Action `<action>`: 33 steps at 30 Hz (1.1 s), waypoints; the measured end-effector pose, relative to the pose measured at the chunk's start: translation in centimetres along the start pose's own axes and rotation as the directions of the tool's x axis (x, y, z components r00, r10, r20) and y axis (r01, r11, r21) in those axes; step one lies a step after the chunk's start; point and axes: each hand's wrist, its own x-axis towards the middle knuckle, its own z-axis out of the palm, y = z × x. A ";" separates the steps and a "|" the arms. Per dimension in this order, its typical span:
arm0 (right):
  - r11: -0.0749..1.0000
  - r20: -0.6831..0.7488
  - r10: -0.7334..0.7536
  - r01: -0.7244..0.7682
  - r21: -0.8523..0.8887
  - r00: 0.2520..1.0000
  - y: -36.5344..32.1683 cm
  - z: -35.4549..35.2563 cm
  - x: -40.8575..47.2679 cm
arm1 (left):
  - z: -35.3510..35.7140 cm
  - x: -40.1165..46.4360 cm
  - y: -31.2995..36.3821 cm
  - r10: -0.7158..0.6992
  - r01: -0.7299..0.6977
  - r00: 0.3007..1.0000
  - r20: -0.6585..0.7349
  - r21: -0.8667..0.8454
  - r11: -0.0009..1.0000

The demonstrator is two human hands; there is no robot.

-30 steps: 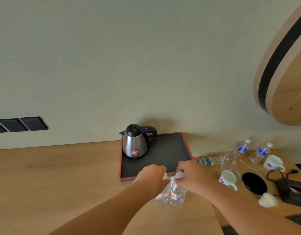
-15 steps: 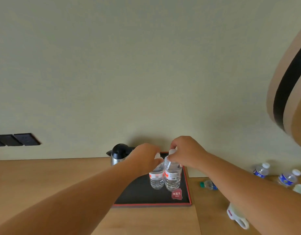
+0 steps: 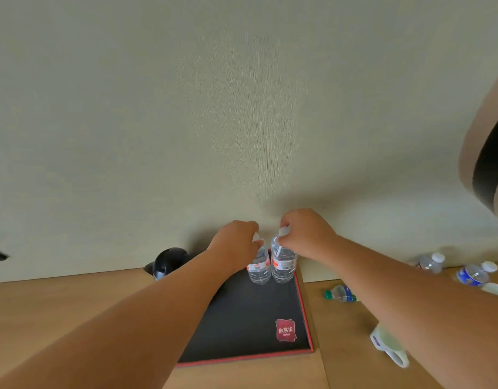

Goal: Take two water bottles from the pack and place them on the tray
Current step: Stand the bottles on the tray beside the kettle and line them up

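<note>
Two small clear water bottles with red-and-white labels stand upright side by side at the far right corner of the black tray [image 3: 250,318] with a red rim. My left hand [image 3: 233,242] grips the top of the left bottle [image 3: 259,269]. My right hand [image 3: 304,234] grips the cap of the right bottle [image 3: 283,266]. The bottles' bases appear to rest on the tray. The bottle pack is not visible.
A steel kettle with a black lid [image 3: 169,263] stands on the tray's left side, mostly hidden by my left arm. A red card [image 3: 285,329] lies on the tray. To the right on the wooden table lie a green-capped bottle [image 3: 340,294], two blue-labelled bottles [image 3: 473,273] and a white mug [image 3: 391,346].
Both hands carried the bottles from the table in front of the tray forward to its far right corner. The view came closer to the tray.
</note>
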 end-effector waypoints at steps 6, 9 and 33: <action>0.999 -0.030 0.031 -0.031 -0.013 0.999 0.8 0.8 1.8 | 0.6 2.8 0.1 0.046 -0.047 0.999 0.028 0.050 0.998; 0.999 -0.054 0.020 -0.022 -0.034 0.998 0.5 1.3 2.6 | 0.6 4.0 0.1 0.044 -0.046 0.999 0.026 0.067 0.997; 0.960 -0.068 -0.074 0.053 -0.274 0.995 -0.8 2.6 1.7 | 0.4 3.1 -1.0 -0.014 0.015 0.996 0.083 -0.014 1.000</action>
